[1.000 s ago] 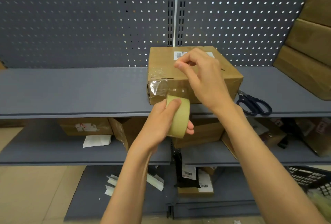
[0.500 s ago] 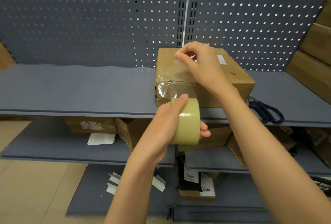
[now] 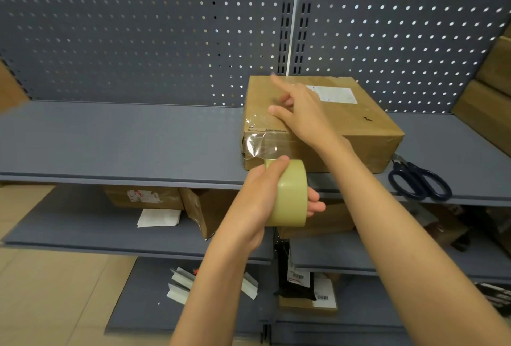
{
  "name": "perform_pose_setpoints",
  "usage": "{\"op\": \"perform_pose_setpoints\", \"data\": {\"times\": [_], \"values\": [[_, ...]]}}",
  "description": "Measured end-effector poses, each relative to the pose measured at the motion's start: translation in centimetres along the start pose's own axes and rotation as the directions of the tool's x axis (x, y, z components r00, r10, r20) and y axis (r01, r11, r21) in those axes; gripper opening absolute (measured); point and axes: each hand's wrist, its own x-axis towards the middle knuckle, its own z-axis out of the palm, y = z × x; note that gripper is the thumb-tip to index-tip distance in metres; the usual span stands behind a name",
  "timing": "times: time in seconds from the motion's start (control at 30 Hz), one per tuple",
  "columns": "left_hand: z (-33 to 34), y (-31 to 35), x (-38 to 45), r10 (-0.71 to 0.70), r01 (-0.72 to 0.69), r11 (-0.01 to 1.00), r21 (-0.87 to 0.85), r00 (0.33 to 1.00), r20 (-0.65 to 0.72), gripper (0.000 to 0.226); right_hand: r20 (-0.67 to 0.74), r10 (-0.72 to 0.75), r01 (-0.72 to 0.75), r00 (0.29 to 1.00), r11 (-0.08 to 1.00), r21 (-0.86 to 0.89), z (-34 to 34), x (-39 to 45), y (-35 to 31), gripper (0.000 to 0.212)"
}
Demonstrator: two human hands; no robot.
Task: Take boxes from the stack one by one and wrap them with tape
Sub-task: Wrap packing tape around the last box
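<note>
Head view looks down on a grey shelf [image 3: 116, 138] where a cardboard box [image 3: 356, 138] sits toward the right, its near side close to the front edge. Left hand [image 3: 265, 196] grips a roll of tape [image 3: 290, 193] just in front of the box, fingers curled round it, with a clear strip [image 3: 262, 146] running up onto the box's near left corner. Right hand [image 3: 301, 113] lies on the box top with fingers spread, pressing the tape down. Dark-handled scissors [image 3: 417, 182] lie at the shelf's front edge, just right of the box.
</note>
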Motion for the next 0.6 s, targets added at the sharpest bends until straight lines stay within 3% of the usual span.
{"op": "perform_pose_setpoints", "data": {"times": [0.07,0.13,0.2,0.3,0.4,0.6], "values": [[0.0,-0.1,0.1,0.006,-0.006,1.000,-0.016,1.000,-0.002,0.047,-0.030,0.015,-0.014,0.999,0.999,0.036,0.1,-0.1,0.0,0.064],[0.1,-0.1,0.0,0.011,-0.011,0.999,-0.051,1.000,-0.005,0.040,-0.157,-0.007,0.019,0.988,0.997,0.075,0.0,-0.5,-0.2,0.042],[0.1,-0.1,-0.1,0.011,-0.012,0.996,-0.087,1.000,-0.015,0.031,-0.184,-0.064,0.085,0.981,0.990,0.112,-0.4,-1.4,-0.7,0.017],[0.2,-0.4,0.1,0.006,-0.008,0.994,-0.109,1.000,-0.017,0.029,0.026,-0.143,0.142,0.989,0.989,0.040,-0.9,-2.6,-0.8,0.032],[0.2,-0.7,0.3,0.019,-0.020,0.996,-0.083,1.000,-0.017,0.024,0.201,-0.160,0.170,0.966,0.985,-0.035,-1.1,-3.3,-0.3,0.032],[0.2,-1.7,0.4,0.100,-0.102,0.994,-0.031,0.994,-0.051,0.010,0.219,-0.117,0.152,0.969,0.977,-0.152,-0.4,-3.4,0.2,0.040]]}}
